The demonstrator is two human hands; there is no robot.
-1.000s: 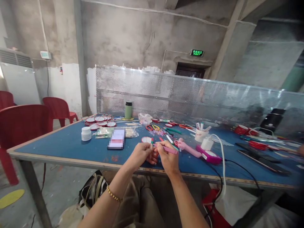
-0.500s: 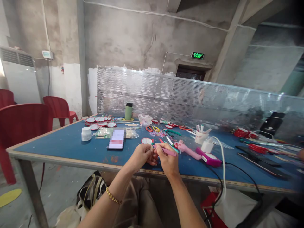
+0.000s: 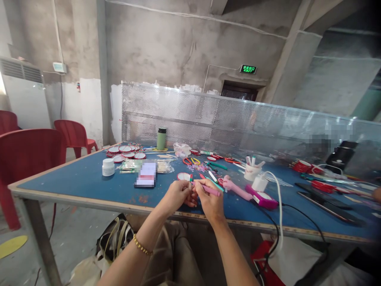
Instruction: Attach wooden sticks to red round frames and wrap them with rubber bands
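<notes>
The pink pen (image 3: 211, 190) has tipped slightly in the right hand (image 3: 210, 200), whose fingers grasp it over the near edge of the blue table (image 3: 71, 176), backed by a perforated metal screen (image 3: 175, 109) and rough grey wall (image 3: 149, 43). The left hand's (image 3: 179, 194) curled fingers hide whatever they might hold; I can't tell. Clutter at far right blurs.

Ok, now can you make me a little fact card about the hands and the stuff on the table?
Left hand: holds a red-rimmed white disc, grip partly hidden
Left wrist: gold beaded bracelet
Right hand: holds a pink pen-like tool, one end toward the left hand
Table: blue top
Left side of table: pile of red-rimmed discs, white jar, phone
Back: green bottle
Right of hands: white cup with pen-like things
</notes>
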